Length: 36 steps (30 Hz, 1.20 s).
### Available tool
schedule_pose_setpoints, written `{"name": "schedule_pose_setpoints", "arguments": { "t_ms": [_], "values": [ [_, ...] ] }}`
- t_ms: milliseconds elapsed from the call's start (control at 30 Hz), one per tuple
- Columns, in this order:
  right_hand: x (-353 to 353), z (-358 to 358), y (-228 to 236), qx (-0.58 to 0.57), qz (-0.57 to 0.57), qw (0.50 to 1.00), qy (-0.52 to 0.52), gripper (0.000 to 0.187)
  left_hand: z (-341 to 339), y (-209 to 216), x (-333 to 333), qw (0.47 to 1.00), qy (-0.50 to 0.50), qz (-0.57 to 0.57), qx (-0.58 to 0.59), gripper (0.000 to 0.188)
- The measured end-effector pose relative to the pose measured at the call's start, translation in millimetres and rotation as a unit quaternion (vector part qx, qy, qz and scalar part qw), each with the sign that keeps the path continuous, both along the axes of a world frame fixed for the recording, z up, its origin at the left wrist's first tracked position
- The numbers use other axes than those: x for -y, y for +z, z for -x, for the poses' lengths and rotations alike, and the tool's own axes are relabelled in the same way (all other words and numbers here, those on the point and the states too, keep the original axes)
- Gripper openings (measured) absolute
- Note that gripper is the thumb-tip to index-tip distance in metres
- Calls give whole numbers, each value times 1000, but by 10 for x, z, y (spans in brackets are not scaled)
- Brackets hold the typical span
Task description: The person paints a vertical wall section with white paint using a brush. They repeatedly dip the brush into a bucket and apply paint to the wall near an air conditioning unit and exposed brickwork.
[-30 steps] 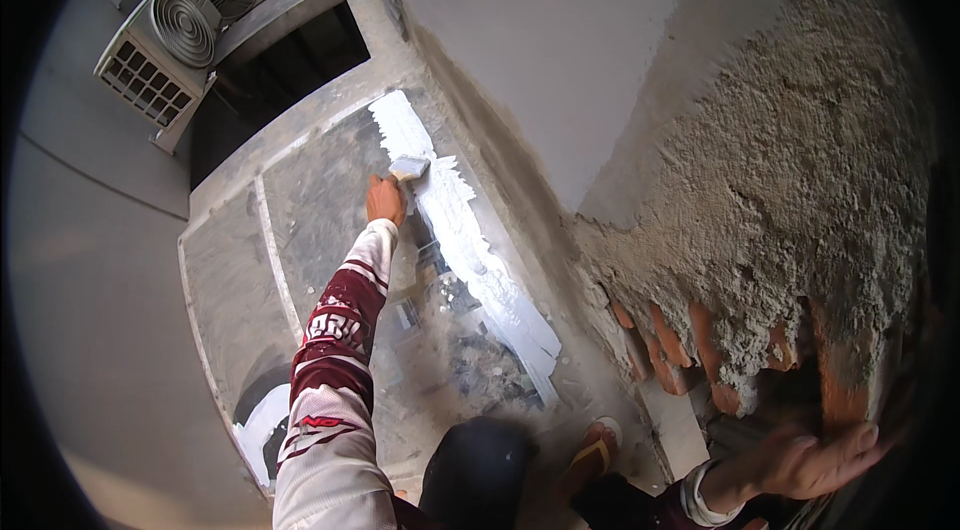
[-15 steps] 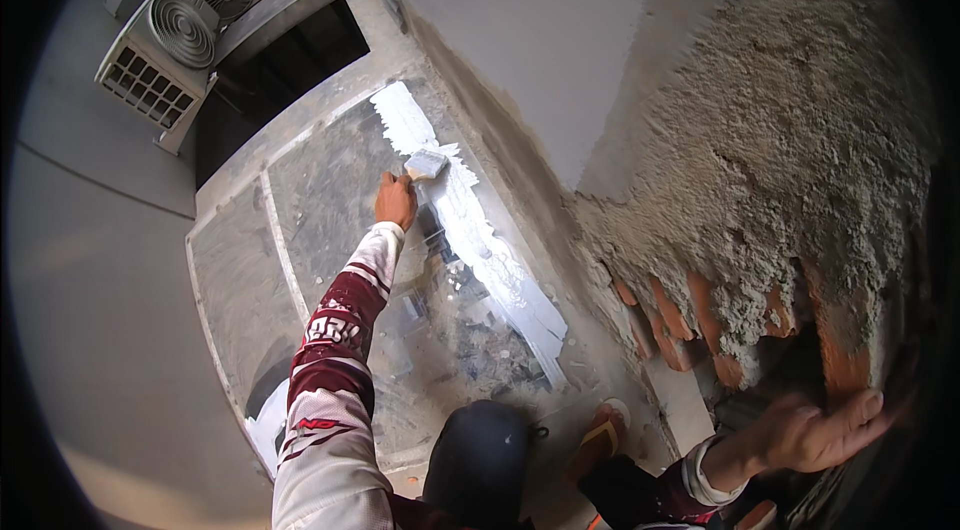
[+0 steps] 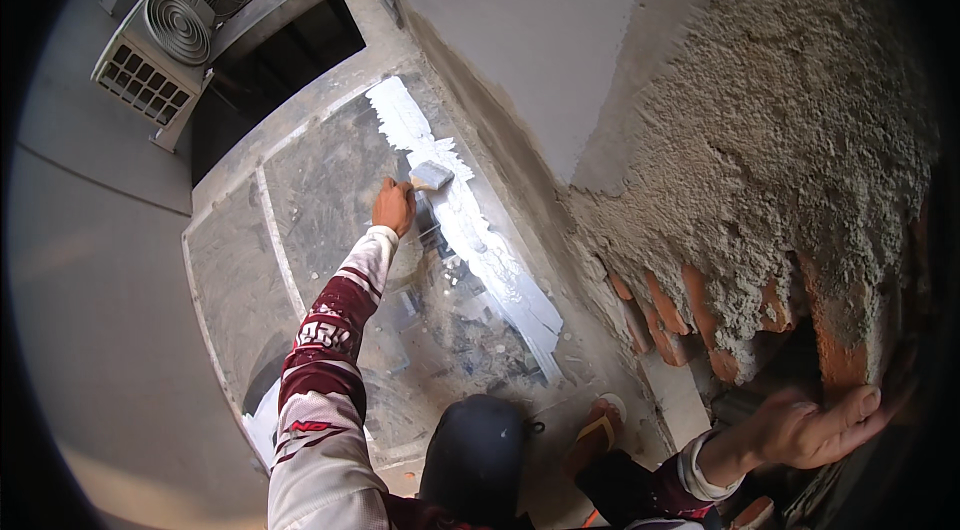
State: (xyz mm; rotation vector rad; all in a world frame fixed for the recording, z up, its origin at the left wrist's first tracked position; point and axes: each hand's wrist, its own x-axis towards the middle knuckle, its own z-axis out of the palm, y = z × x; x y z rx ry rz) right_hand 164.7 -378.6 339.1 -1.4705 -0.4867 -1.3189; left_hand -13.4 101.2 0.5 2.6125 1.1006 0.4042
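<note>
My left hand (image 3: pixel 394 206), arm stretched forward, grips the handle of a flat paintbrush (image 3: pixel 432 176). The brush's wide head, coated in pale paint, lies over a strip of white paint (image 3: pixel 484 252) on a glass panel (image 3: pixel 330 155). This strip has ragged edges and runs along the panel's right side. At the lower right my right hand (image 3: pixel 815 430) is held flat with fingers stretched, beside exposed orange bricks (image 3: pixel 840 355). Its fingertips fade into the dark rim, so whether they touch the brick I cannot tell.
Rough mortar (image 3: pixel 770 120) and a smoother grey wall (image 3: pixel 510 20) rise on the right. A dark opening (image 3: pixel 285 70) lies beyond the panel, with air conditioner units (image 3: pixel 160 50) at the far left. My sandalled foot (image 3: pixel 600 427) stands near the panel's lower right corner.
My left hand has shifted the brush slightly to the right and nearer, across the white strip. My right hand stays in about the same place.
</note>
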Motion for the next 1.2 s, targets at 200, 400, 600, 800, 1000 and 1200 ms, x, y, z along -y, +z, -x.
{"name": "schedule_pose_setpoints", "arguments": {
  "t_ms": [200, 400, 600, 800, 1000, 1200],
  "values": [
    [33, 19, -44, 15, 58, 997, -50, 31, -203, 147, -141, 998, 60, -5, 15, 19],
    [83, -13, -29, 16, 26, 998, -53, 31, -434, 202, -113, 994, 27, -58, -90, 20],
    [471, -34, -141, 85, 285, 928, -223, 40, -262, 66, 117, 987, -57, -58, -138, 21],
    [67, -51, -33, -15, -31, 998, 44, 43, -155, 381, 389, 989, -89, -62, -99, 20],
    [98, -58, -46, -8, -35, 999, 40, 43, -389, 320, -19, 994, -8, -79, -81, 19],
    [54, -26, -5, -23, -22, 999, 15, 45, -465, 248, -8, 989, -37, -96, -104, 18]
  ]
}}
